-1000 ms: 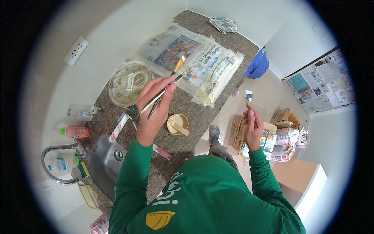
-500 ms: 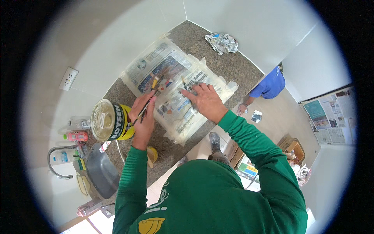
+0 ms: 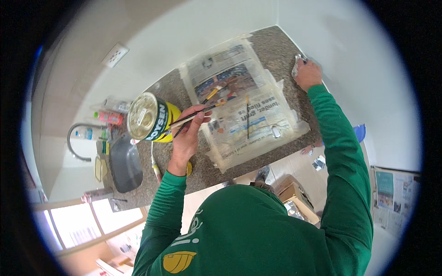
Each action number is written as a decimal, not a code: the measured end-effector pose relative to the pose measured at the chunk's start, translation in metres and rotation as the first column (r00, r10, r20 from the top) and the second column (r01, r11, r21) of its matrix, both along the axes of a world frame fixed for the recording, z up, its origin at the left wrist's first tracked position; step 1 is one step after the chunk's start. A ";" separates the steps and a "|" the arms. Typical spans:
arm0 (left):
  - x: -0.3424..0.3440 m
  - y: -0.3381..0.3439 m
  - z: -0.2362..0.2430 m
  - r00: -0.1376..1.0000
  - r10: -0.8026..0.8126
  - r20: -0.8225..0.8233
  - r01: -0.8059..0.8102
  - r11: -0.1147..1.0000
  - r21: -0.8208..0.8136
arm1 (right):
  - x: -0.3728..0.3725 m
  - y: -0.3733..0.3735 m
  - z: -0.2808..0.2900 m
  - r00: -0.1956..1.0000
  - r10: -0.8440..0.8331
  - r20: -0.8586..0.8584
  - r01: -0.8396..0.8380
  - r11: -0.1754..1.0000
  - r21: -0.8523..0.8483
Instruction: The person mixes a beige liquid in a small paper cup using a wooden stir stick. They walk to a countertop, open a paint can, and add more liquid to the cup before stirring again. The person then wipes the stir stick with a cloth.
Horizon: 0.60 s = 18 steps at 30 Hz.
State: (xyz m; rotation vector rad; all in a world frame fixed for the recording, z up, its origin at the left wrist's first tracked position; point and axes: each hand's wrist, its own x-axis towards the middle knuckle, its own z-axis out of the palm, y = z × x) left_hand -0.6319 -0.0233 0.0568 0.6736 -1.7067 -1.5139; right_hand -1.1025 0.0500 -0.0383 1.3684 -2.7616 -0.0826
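Note:
My left hand [image 3: 189, 133] is closed around several slim paintbrushes [image 3: 212, 94], bristles pointing up and right, beside a yellow-and-dark paint can [image 3: 170, 124]. Beyond them, a newspaper sheet [image 3: 223, 53] edged with pale tape lies on the speckled counter [image 3: 271, 46]. A thin brush [image 3: 248, 120] lies on the newspaper. My right hand [image 3: 309, 74] reaches to the counter's back right edge, fingers curled on crumpled silvery material [image 3: 296, 64], partly hidden by that hand.
A steel sink [image 3: 124, 165], curved tap [image 3: 78, 140] and bottles [image 3: 108, 117] stand left. A co-worker's blue sleeve [image 3: 358, 132] and hand [image 3: 307, 149] show low at right, by the counter. An open carton [image 3: 294, 195] sits on the floor below; newspaper [image 3: 393, 188] covers a panel at right.
My right hand has left the newspaper and moved to the back right, onto the crumpled material; a brush now lies on the newspaper. My left hand still holds brushes.

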 end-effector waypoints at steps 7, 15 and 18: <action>0.027 0.010 -0.021 0.990 0.053 -0.128 -0.030 0.984 0.175 | 0.113 0.053 0.065 0.214 0.569 0.794 0.511 0.627 -0.587; -0.004 0.010 -0.062 0.986 0.048 0.160 0.018 0.922 -0.386 | 0.161 0.111 0.043 0.194 0.636 0.747 0.718 0.427 -0.550; 0.003 0.009 -0.081 0.922 -0.012 0.387 0.294 0.671 -0.680 | 0.167 0.132 0.032 0.240 0.612 0.754 0.717 0.411 -0.563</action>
